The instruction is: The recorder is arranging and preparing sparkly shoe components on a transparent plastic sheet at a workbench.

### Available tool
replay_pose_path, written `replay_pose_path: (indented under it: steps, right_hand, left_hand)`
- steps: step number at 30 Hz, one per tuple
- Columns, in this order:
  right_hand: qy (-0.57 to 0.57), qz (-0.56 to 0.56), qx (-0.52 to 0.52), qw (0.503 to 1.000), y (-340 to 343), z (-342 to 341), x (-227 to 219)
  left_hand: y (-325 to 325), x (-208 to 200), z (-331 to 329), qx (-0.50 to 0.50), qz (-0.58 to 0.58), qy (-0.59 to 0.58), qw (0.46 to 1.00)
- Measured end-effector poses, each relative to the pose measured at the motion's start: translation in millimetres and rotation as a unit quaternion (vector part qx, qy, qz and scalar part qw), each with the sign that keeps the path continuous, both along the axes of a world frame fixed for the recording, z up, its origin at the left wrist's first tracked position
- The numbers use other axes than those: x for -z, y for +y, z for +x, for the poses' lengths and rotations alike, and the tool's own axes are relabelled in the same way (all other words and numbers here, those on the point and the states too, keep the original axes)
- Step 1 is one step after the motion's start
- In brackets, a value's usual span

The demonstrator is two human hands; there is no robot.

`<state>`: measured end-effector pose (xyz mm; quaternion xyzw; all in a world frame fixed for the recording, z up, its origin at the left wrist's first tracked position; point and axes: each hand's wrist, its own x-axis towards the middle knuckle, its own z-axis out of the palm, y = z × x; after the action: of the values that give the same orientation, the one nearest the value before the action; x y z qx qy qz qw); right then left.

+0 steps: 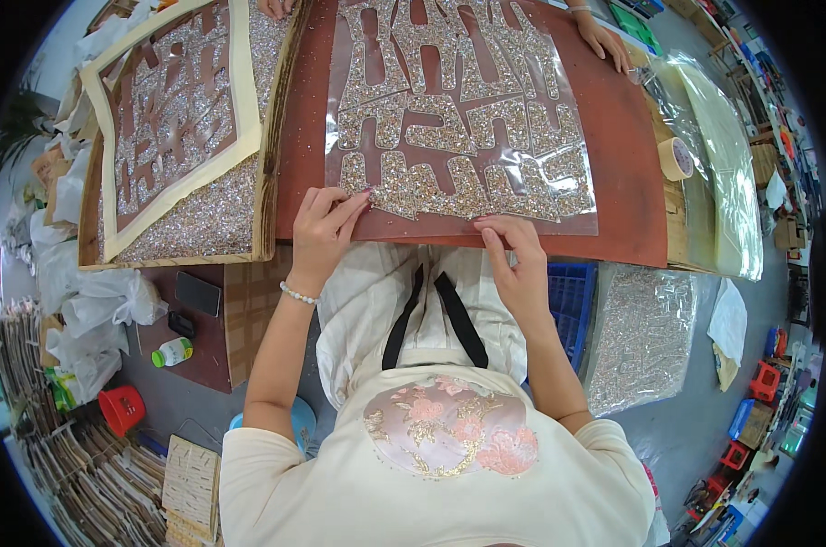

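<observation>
A clear plastic sheet (pixel 577 196) covered with glittering rhinestone shapes (pixel 449 178) lies on a reddish-brown board (pixel 627 182) in front of me. At the sheet's near left part is my left hand (pixel 323 228), its thumb and fingertips drawn together over the stones. Anything between those fingertips is too small to make out. My right hand (pixel 519 264) pinches the near edge of the sheet right of the middle, thumb against the forefinger.
A wooden tray (pixel 265 182) of loose stones, with a cream-framed stencil (pixel 180 196) in it, stands left. Across the board are another person's hand (pixel 600 41) and fingers (pixel 274 7). Right are a tape roll (pixel 676 159) and clear film (pixel 727 173); below, a blue crate (pixel 572 301).
</observation>
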<state>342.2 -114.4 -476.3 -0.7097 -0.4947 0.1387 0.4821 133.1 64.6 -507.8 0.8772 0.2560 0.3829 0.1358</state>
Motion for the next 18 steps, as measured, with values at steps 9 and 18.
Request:
replay_pose_path:
  steps: [9,18]
  right_hand:
    - [0.003,0.022,0.036,0.999,1,19,-3]
    - [-0.036,0.026,0.077,0.996,-5,63,-10]
  left_hand:
    - [-4,3,10,-0.036,0.017,0.027,0.999]
    - [-33,-42,36,0.000,0.150,0.349,0.925]
